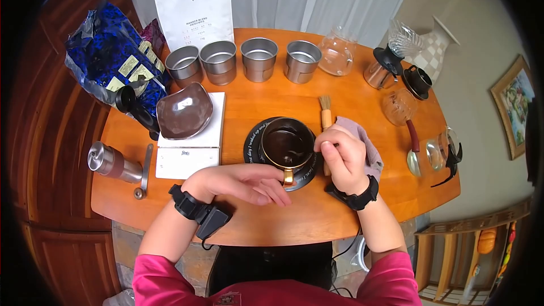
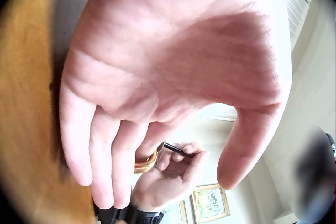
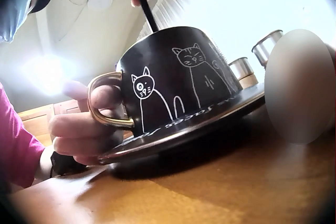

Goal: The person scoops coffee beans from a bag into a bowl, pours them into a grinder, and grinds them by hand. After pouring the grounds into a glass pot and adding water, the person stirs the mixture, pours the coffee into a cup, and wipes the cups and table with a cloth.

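A black cup [image 1: 287,140] with white cat drawings and a gold handle [image 3: 94,94] stands on a black lettered saucer [image 1: 253,146]. My right hand [image 1: 342,154] is at the cup's right rim and pinches a thin black utensil handle [image 3: 149,15], which slants down into the cup. Its lower end is hidden inside. At the cup's near side, my left hand [image 1: 243,182] lies palm up with fingers nearly straight. In the right wrist view one of its fingers overlaps the handle's loop, and the others lie below, beside the saucer's edge.
Left of the cup, a brown bowl [image 1: 185,111] sits on a white scale [image 1: 187,164]. A hand grinder [image 1: 115,162] stands farther left. Several metal cups [image 1: 259,60] line the back. A brush [image 1: 326,110] and a mauve cloth [image 1: 374,161] lie right, near glass carafes [image 1: 399,106].
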